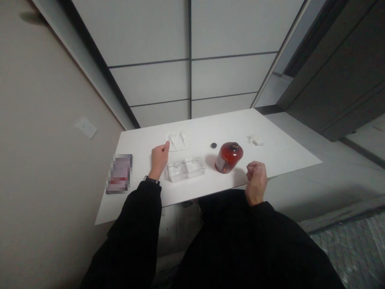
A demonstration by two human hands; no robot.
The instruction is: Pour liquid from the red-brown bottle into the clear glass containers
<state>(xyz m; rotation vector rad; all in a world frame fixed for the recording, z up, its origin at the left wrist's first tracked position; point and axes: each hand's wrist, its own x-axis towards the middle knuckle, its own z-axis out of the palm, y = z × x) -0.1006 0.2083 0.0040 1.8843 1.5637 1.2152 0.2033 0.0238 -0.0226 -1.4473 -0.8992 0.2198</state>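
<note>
My left hand (159, 159) rests closed on the white table, thumb side up, just left of a clear plastic box (187, 173). The box has two compartments, each with a clear round shape inside. My right hand (256, 176) is closed at the table's front edge, with its fingers curled in and nothing visible in them. To its left stands a brown-red glass bottle (233, 155) with a white label and an uncapped neck. A small black cap (213, 145) lies behind the bottle. Neither hand touches the box or the bottle.
Behind my left hand, a white sheet (180, 145) carries two whitish pieces. A crumpled white tissue-like clump (255, 140) lies at the back right. A blurred flat rectangular object (120, 173) is on the left side of the table (282, 158). A wall and panelled doors border it.
</note>
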